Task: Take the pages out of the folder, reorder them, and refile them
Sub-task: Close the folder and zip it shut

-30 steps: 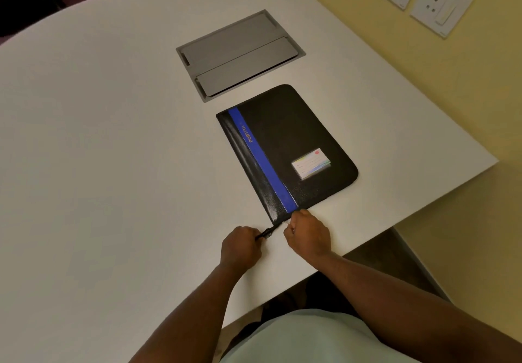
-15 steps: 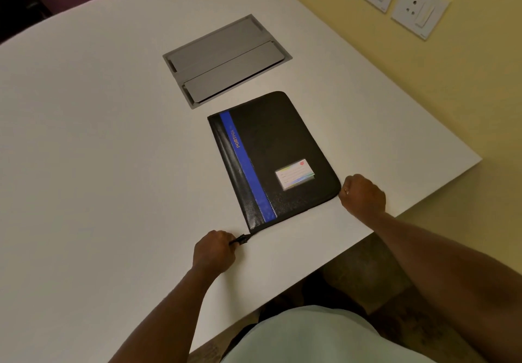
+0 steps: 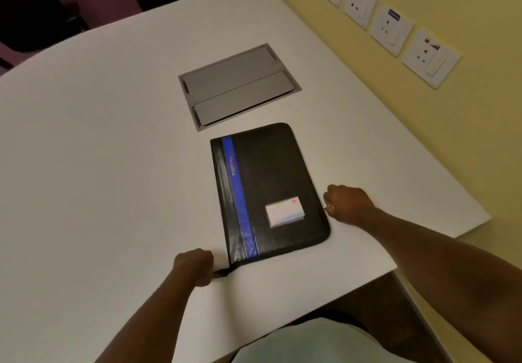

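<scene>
Unzipping step: the left hand pinches the strap at the closed folder; right hand fingers curl at its edge, seemingly on the zip pull; next, run it round.

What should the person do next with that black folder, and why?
Probably keep drawing the zipper pull up the folder's right edge. The right hand pinches something small there, the left hand grips the black tab at the near corner, and the cover lies flat, no pages out.
</scene>
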Motion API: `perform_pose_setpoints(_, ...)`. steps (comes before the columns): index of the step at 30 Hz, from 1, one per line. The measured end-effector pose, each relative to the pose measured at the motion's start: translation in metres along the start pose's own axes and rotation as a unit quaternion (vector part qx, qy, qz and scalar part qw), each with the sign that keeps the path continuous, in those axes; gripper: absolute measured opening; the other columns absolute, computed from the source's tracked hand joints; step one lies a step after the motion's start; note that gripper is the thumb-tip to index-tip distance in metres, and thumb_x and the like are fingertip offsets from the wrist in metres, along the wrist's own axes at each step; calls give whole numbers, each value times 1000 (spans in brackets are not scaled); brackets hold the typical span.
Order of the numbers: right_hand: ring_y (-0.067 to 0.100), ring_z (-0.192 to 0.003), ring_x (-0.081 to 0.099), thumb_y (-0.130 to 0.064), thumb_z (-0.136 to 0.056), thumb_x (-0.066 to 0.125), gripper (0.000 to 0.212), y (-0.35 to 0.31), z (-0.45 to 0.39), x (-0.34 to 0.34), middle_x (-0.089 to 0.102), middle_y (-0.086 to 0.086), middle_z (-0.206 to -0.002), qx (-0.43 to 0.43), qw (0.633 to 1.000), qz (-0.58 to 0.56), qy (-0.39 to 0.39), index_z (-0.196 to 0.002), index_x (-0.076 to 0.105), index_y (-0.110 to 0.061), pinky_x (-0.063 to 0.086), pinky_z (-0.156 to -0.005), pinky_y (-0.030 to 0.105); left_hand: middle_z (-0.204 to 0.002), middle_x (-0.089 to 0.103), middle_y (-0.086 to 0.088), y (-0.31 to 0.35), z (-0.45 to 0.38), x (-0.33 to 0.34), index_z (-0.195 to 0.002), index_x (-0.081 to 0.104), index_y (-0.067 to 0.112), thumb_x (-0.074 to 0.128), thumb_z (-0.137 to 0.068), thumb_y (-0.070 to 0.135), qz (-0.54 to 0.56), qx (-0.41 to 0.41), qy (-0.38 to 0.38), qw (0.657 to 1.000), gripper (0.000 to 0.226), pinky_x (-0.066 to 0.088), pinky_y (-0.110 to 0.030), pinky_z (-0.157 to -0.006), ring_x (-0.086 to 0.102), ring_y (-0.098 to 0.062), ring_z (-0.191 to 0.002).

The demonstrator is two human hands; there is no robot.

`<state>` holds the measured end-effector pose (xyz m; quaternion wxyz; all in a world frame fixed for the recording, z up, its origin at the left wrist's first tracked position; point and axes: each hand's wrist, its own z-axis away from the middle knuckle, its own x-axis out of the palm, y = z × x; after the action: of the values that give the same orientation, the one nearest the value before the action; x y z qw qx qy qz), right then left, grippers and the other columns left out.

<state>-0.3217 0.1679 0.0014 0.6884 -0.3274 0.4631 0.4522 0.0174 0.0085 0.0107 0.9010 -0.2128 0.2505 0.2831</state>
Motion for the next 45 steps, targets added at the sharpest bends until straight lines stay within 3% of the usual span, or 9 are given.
perform_pose_setpoints(3,18,-90,59,-35,-95,51,22,9,-10,0,57,1,-108,-35,999,-25,-9,-104,59,-16,46,-76,28,-119,59,-2,3,-13,-29,-123,56,16,50,-88,23,104,-68,80,989,37,51,-31,-84,60,-22,-107)
perform_pose_setpoints(5,16,-87,58,-34,-96,50,22,12,-17,0,57,1,-106,-57,998,-31,-7,-104,58,-16,46,-74,26,-124,57,-4,6,-28,-46,-129,54,20,49,-93,39,249,-84,207,943,41,50,-36,-85,57,-24,-112)
perform_pose_setpoints(7,16,-86,59,-34,-96,49,23,14,-25,-1,58,1,-106,-71,997,-33,-1,-106,60,-16,46,-74,25,-143,42,-7,11,-45,-62,-143,38,28,51,-88,62,324,-61,247,911,66,48,-44,-92,46,-29,-126)
perform_pose_setpoints(9,16,-88,59,-34,-97,50,24,17,-35,-4,58,0,-107,-76,996,-41,8,-108,60,-16,47,-75,26,-158,18,-7,19,-61,-79,-150,17,36,52,-77,77,295,-38,227,927,90,42,-50,-101,29,-34,-139)
perform_pose_setpoints(12,17,-88,59,-36,-96,50,25,23,-50,-11,58,0,-107,-91,995,-35,19,-108,62,-17,48,-75,27,-162,-10,-5,24,-85,-100,-152,-3,40,52,-61,89,263,-21,181,947,116,29,-55,-111,6,-37,-147)
perform_pose_setpoints(19,19,-87,60,-31,-95,50,24,34,-99,-26,60,0,-105,-102,993,-29,50,-104,66,-16,47,-70,29,-155,-33,-5,22,-111,-115,-148,-19,42,61,-43,91,267,-6,131,955,141,11,-56,-117,-18,-37,-145)
perform_pose_setpoints(32,23,-87,59,-32,-97,53,23,42,-240,-83,58,3,-105,-103,990,-21,92,-104,66,-14,45,-66,31,-148,-45,-2,22,-127,-119,-145,-26,43,72,-39,83,297,19,121,947,150,4,-56,-116,-33,-37,-139)
perform_pose_setpoints(39,20,-90,57,-33,-96,54,19,23,-310,-105,58,-1,-106,-218,969,85,80,-105,65,-21,42,-64,31,-148,-45,-1,19,-133,-113,-140,-30,47,72,-36,84,303,14,131,944,150,2,-52,-117,-37,-35,-137)
perform_pose_setpoints(45,16,-80,56,-33,-93,59,15,8,-346,-122,60,-2,-95,-351,917,177,70,-99,64,-20,49,-64,32,-148,-45,0,16,-135,-112,-144,-26,45,72,-37,83,318,9,140,938,150,7,-53,-116,-38,-35,-136)
